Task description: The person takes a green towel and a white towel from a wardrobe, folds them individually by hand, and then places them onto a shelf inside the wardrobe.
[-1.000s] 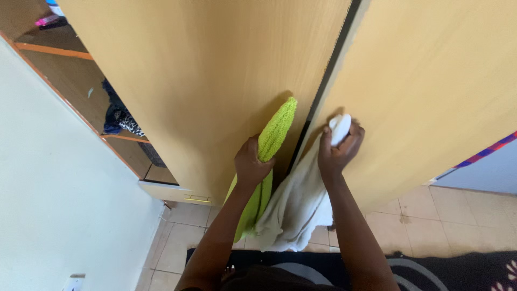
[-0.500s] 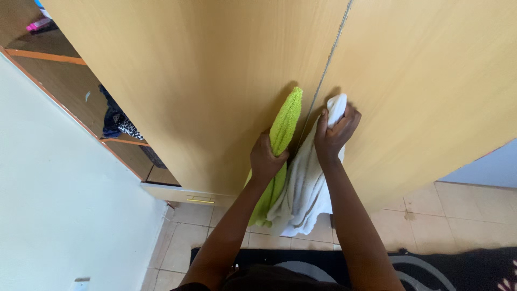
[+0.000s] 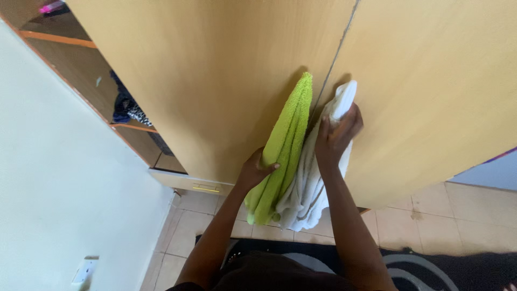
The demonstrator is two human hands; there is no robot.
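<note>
With the wardrobe doors point(image 3: 215, 81) now swung shut, the left hand point(image 3: 253, 171) grips the green towel point(image 3: 285, 140) lower down while the right hand point(image 3: 336, 137) clutches the white cloth point(image 3: 309, 188) higher against the seam.

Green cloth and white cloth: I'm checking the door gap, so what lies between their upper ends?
In the head view, only the dark seam between the two wardrobe doors; lower down the green cloth and white cloth touch.

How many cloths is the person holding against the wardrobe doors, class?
2. A green cloth in the left hand, pressed on the left door; a white cloth in the right hand, on the right door. None seems hidden.
</note>
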